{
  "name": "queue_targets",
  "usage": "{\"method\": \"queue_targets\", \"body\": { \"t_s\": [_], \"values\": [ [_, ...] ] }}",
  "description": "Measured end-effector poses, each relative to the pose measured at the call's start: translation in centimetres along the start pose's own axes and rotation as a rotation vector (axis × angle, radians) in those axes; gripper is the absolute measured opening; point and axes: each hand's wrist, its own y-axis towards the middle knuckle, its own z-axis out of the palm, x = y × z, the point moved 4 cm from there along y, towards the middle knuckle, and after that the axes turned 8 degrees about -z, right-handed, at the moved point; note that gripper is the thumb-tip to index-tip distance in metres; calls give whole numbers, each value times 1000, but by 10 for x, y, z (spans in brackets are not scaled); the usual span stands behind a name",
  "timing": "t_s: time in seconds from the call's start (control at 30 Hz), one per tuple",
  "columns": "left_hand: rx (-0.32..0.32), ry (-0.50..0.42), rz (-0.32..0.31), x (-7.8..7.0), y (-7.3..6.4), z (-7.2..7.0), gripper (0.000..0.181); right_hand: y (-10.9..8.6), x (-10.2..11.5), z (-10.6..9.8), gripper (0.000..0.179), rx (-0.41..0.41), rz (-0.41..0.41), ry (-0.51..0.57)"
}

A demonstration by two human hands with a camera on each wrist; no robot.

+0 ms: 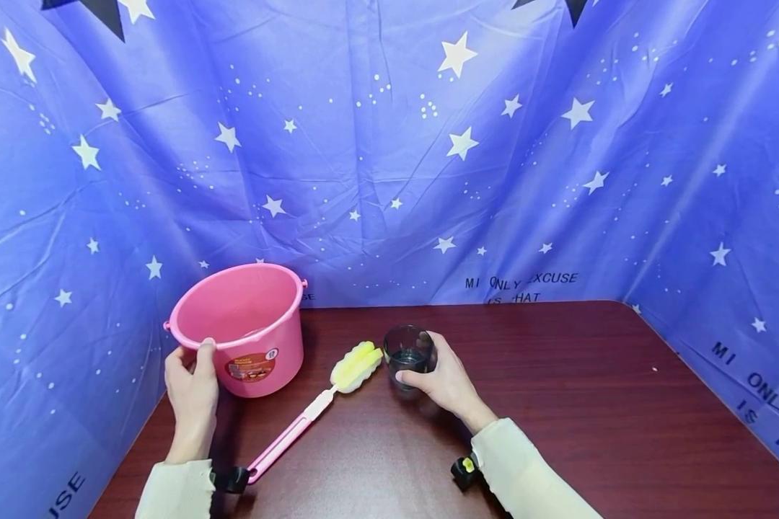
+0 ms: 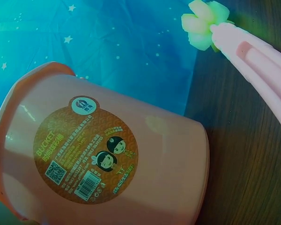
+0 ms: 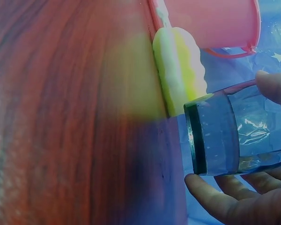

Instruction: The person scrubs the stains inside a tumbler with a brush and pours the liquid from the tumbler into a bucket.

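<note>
The left hand [image 1: 192, 400] holds the pink bucket [image 1: 279, 353] at its near left side, thumb by the rim. In the left wrist view the bucket [image 2: 171, 159] shows a round orange label, and that hand is out of sight. My right hand [image 1: 451, 378] grips a dark see-through glass [image 1: 407, 339], which looks to have clear liquid in it. The right wrist view has fingers along one side of the glass [image 3: 215, 131] and the thumb on the other. Between the hands lies a bottle brush [image 1: 287, 441] with a yellow-and-white sponge head near the glass.
A dark red-brown wooden table [image 1: 558, 404] bears everything. Blue cloth [image 1: 363, 144] with white stars hangs behind it and at both sides. Black wrist straps [image 1: 464, 472] sit at the cuffs; the left one is close to the brush handle's end.
</note>
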Motion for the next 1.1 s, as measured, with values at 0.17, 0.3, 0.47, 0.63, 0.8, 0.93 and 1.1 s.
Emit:
{"method": "queue_targets", "body": {
  "t_s": [0.17,0.3,0.47,0.63,0.8,0.93,1.1],
  "values": [
    [1,0,6,0,-1,1,59,2,3,-1,77,6,1,15],
    [-2,4,15,0,-2,1,58,3,5,-1,76,5,-1,10],
    [-4,6,13,-1,-1,2,59,4,7,1,78,10,-11,16],
    [-9,7,19,-2,-2,2,58,5,9,5,80,12,-16,22],
    [-21,-2,36,-2,-1,2,55,6,12,8,81,14,-31,27],
    [-30,7,41,-1,-1,2,55,8,13,11,80,31,-25,51],
    [-21,17,37,0,-1,1,57,9,18,12,80,28,-37,46]
  ]
}}
